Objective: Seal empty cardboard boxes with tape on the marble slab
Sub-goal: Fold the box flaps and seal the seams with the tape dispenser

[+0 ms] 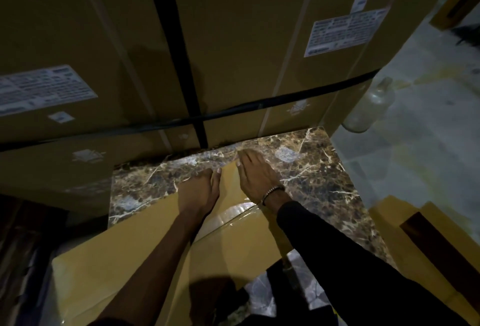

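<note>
Cardboard box point(145, 255) on marble slab point(324, 169), far end pressed under flat, unclenched left hand point(198, 193) and right hand point(255, 176), likely smoothing tape point(233, 212) down.

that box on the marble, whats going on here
A person is sealing a cardboard box lying on the marble slab. Both hands, left hand and right hand, press flat on its far end, beside a strip of clear tape across the seam. Large strapped cartons stand behind.

Marble slab point(306, 169) before me carries cardboard box point(124, 255); big strapped cartons point(155, 53) at its far edge.
</note>
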Motion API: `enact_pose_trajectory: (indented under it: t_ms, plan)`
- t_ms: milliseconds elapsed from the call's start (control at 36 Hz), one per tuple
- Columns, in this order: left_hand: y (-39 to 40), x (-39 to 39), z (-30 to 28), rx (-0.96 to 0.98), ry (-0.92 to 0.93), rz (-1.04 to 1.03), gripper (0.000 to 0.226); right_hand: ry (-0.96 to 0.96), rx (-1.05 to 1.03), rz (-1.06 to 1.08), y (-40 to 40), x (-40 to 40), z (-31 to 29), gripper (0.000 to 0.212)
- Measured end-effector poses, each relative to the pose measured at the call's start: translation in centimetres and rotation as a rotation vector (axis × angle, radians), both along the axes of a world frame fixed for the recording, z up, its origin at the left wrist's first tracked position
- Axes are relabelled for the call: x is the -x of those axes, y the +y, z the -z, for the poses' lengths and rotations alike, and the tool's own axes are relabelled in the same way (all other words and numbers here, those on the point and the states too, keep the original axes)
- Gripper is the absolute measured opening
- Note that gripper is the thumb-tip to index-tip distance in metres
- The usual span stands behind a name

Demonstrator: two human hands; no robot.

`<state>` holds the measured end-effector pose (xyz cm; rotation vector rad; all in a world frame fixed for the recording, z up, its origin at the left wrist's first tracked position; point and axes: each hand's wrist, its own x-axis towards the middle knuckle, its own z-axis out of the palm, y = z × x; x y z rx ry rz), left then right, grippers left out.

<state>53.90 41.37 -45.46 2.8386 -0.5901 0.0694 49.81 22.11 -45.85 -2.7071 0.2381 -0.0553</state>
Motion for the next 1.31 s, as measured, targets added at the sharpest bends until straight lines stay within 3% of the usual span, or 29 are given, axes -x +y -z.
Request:
enact_pose_trajectory:
  t_ms: [111, 306, 472, 528, 583, 694, 750, 861, 1028, 1306]
  plan:
    - [0.1, 0.0, -0.2, -0.017, 0.014, -0.008, 0.058, -0.025, 0.031, 0.1, 0.6, -0.3, -0.5, 0.038]
    - [3.4, 1.3, 0.2, 0.014, 0.001, -0.011, 0.05, 0.146, -0.017, 0.331, 0.3, -0.4, -0.9, 0.061]
    - [8.0, 4.6, -1.0, 0.122, -0.053, -0.115, 0.047, 0.169, 0.088, 0.39, -3.6, 0.2, -1.4, 0.058]
    - [8.9, 5.1, -1.5, 0.094, -0.067, -0.194, 0.05, 0.19, 0.084, 0.456, -6.5, -0.4, -2.3, 0.06]
    - [12.4, 7.0, -1.7, 0.056, -0.067, -0.417, 0.056, 0.153, 0.105, 0.404, -6.4, -2.7, -3.0, 0.059]
    - [13.5, 9.9, -0.5, 0.027, 0.048, -0.584, 0.073, 0.103, 0.015, 0.484, -11.2, -2.2, -3.0, 0.058]
    - [14.0, 11.3, 0.0, 0.07, 0.126, -0.64, 0.081, 0.105, 0.049, 0.475, -11.8, -1.0, -2.6, 0.069]
    - [14.4, 11.5, -0.3, 0.213, 0.222, -0.648, 0.083, 0.145, 0.146, 0.482, -8.5, 3.1, -2.6, 0.075]
    - [13.1, 10.3, -0.5, 0.199, 0.229, -0.659, 0.083, 0.285, 0.193, 0.542, -3.0, 10.3, 0.1, 0.085]
    - [7.4, 10.5, -1.0, 0.3, 0.265, -0.612, 0.085, 0.328, 0.124, 0.446, -10.2, 6.8, -1.2, 0.084]
